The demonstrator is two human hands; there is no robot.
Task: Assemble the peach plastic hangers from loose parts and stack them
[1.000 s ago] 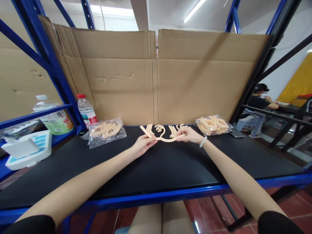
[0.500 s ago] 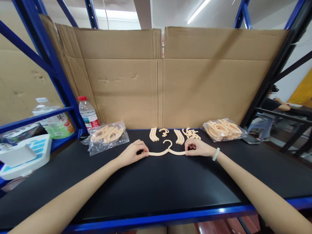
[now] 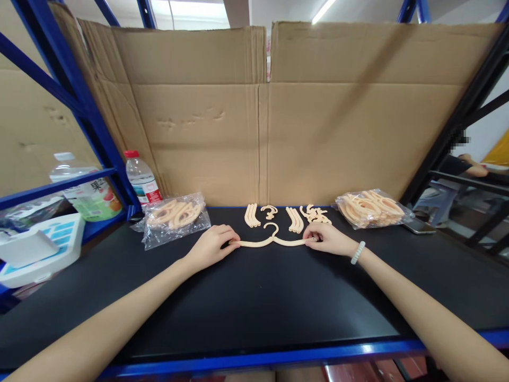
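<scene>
A cream clothes hanger lies across the black tabletop, its hook pointing to the back. My left hand pinches the end of its left arm between thumb and fingers. At the other end, my right hand grips the right arm the same way; a pale bracelet circles that wrist. Behind the hanger lie two sets of curved hanger arms, one on the left and one on the right. Small hook pieces sit between them, and a pile of more hooks lies behind my right hand.
Clear bags of cream parts lie at the left and right, a phone beside the right one. A red-capped bottle and a white-and-blue tray stand left. Cardboard walls the back. A person sits far right.
Both hands keep hold of the hanger's ends, with slightly shifted fingers. The whole view has tilted a little, so things sit slightly higher in the picture.
</scene>
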